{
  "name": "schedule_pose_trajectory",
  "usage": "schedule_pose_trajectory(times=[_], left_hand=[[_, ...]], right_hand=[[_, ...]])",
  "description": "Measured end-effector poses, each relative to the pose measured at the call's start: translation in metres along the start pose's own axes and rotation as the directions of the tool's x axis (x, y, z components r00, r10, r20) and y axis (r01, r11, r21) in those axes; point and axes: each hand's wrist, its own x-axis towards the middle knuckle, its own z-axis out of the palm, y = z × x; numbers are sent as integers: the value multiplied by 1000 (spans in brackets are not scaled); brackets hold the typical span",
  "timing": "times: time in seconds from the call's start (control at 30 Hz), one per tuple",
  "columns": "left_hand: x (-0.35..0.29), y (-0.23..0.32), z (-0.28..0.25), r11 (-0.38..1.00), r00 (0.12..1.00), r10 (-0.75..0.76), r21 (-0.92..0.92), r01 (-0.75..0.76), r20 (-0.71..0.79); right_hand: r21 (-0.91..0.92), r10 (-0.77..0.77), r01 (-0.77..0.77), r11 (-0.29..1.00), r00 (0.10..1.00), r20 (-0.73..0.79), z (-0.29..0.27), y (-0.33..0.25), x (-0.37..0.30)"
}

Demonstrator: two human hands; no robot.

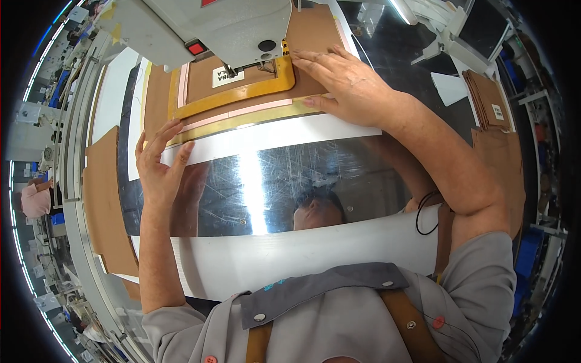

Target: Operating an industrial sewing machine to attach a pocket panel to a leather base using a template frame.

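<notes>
I see the brown sheet (158,97) ahead of me, under the pale grey machine head (254,27), between and beyond my two hands. A yellow frame (242,92) lies on it, its rounded near-right corner below the black knob-like disc of the head, and a white label (227,77) shows on the brown surface inside that frame. Nearer to me, a translucent yellow strip (260,115) with a pink band runs along the sheet's near side. My left hand (158,166) is at the near-left end of that strip, fingers bent and lying over it, thumb spread apart, grasping nothing that I can make out. My right hand (354,88) is spread open and palm down across the right side of the sheet, fingertips just beside the yellow frame; whether they touch it I cannot tell. Its thumb rests by the strip's right end. A white panel (272,130) borders the strip on my side, and nearer still lies a scratched, mirror-like metal plate (278,175).
</notes>
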Motion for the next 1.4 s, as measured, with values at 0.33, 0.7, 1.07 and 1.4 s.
schedule_pose_trajectory(times=[0.33, 0.7, 1.07, 1.4], left_hand=[[-3, -11, -6, 993, 1000, -22, 112, 22, -3], [43, 13, 32, 996, 989, 90, -25, -88, 114], [90, 28, 48, 979, 941, 203, -25, -204, 272], [80, 25, 60, 960, 964, 257, -132, -246, 72]], right_hand=[[-45, -36, 33, 998, 997, -72, -28, 18, -42], [-206, 97, -87, 975, 994, 43, -57, 61, -77], [-165, -6, -8, 986, 996, -85, -53, 84, -91], [-168, -10, -28, 985, 975, -222, -54, 76, -88]])
